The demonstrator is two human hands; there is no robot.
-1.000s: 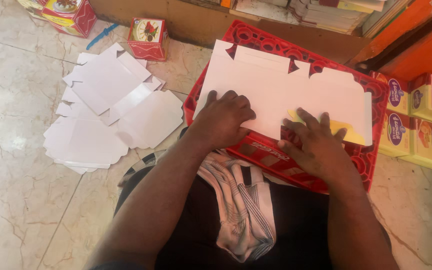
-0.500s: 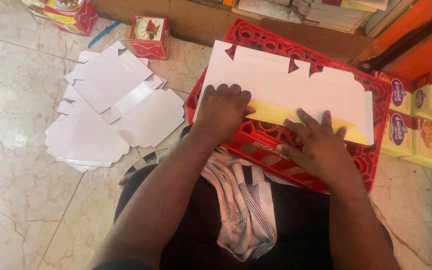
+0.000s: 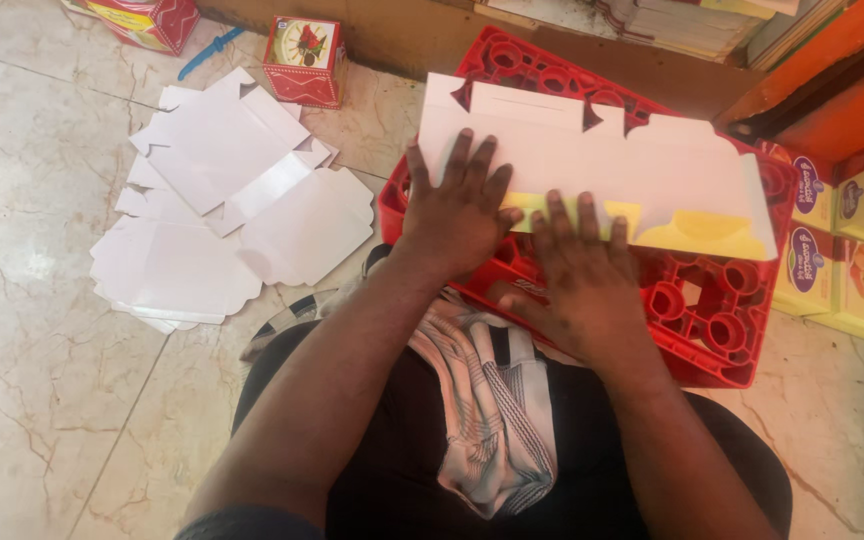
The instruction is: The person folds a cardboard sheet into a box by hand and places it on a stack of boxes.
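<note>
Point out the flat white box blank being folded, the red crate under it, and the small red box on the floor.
white box blank (image 3: 592, 160), head view, its middle panel
red crate (image 3: 712, 320), head view, bare near grid
small red box (image 3: 303, 60), head view, its top face

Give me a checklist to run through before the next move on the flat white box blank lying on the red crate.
1. Flat white cardboard box blank rests on the red plastic crate: ok.
2. Left hand lies flat on the blank, fingers spread: ok.
3. Right hand presses the near edge, where the yellow printed flap shows folded up: ok.
4. Crease straight along its full length: cannot tell, the hands cover part of it.
5. Pile of spare white blanks lies on the marble floor by the left arm: ok.
6. Finished yellow boxes stand clear of the crate: ok.
</note>
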